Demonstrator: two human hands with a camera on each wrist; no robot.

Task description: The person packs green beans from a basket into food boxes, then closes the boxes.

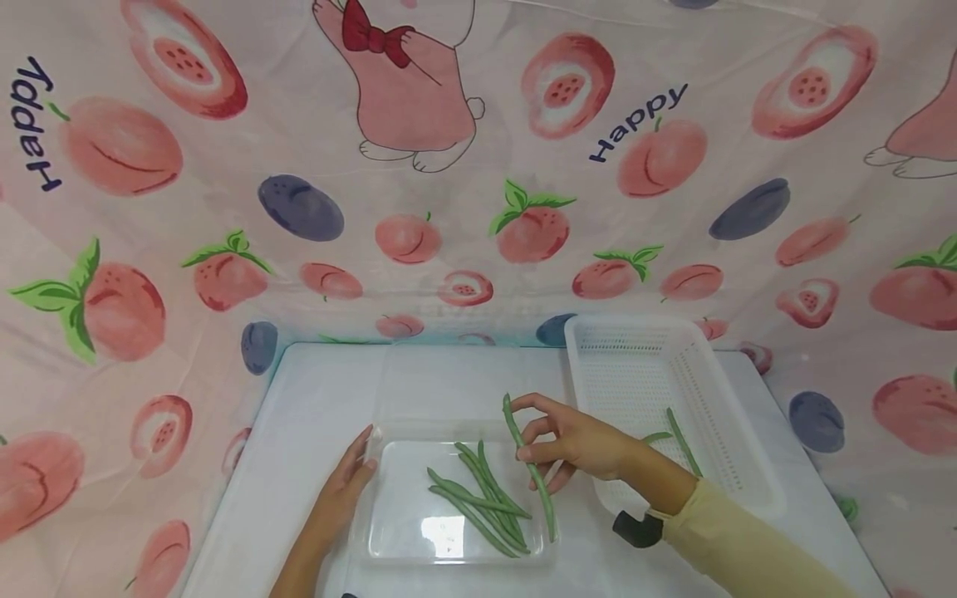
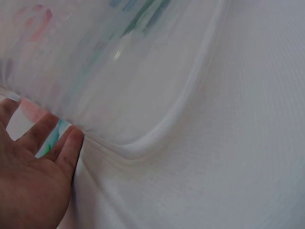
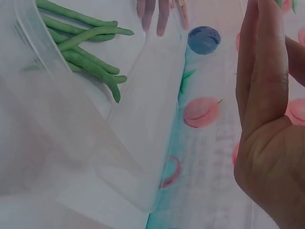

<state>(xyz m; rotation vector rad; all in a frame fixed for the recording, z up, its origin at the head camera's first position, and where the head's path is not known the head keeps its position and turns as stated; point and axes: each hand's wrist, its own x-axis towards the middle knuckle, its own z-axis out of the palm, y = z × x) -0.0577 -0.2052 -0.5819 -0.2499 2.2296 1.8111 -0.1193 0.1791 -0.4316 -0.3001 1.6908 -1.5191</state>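
In the head view, my right hand [image 1: 571, 444] pinches a green bean [image 1: 540, 490] between thumb and fingers. The bean hangs steeply over the right side of a clear plastic box [image 1: 359, 531]. Several green beans [image 1: 478, 498] lie crossed on the box's floor; the right wrist view shows their ends too. At the box's left rim rests my left hand [image 1: 344, 490]; in the left wrist view its fingers [image 2: 71, 148] are fairly straight, with tips against the edge. Part of the right hand [image 3: 267, 105] shows in its own wrist view, where the held bean is mostly out of frame.
A white perforated basket [image 1: 736, 415] stands to the right, with two green beans [image 1: 682, 440] visible inside, partly behind the right forearm. A black piece [image 1: 637, 529] sits under the right wrist. Fruit-printed cloth [image 1: 449, 191] rises behind the white table surface [image 1: 314, 390].
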